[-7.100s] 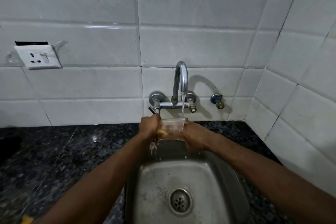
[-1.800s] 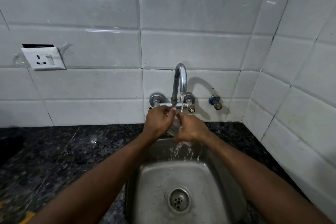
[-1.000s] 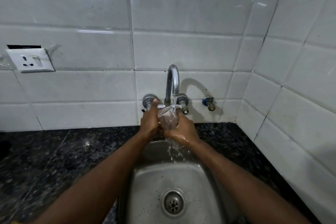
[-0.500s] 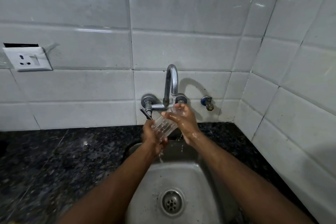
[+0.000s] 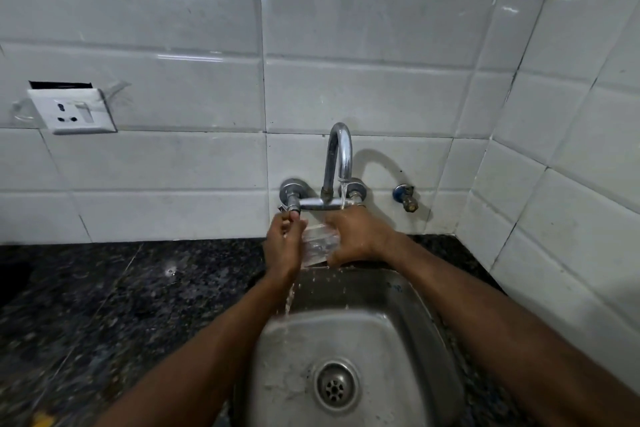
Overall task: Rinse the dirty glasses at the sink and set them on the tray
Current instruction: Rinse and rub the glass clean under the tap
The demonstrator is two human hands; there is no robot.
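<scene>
Item: clear glass (image 5: 317,244), held in your two hands above the steel sink (image 5: 349,350).
Your left hand (image 5: 284,246) and right hand (image 5: 360,236) have fingers wrapped around its sides, under the tap (image 5: 337,163); the stream lands on your right hand, water drips off your left wrist. Dark stone bench (image 5: 121,305) surrounds the sink.

Counter: my dark speckled granite countertop (image 5: 138,291), glossy, meeting the white tiled wall at the back and right.
Basin: square stainless-steel sink (image 5: 408,326) set into my counter, wet and splashed, a round slotted metal drain (image 5: 335,386) in its floor.
Front-left corner: a blurred yellow scrap (image 5: 42,420) I cannot identify.
</scene>
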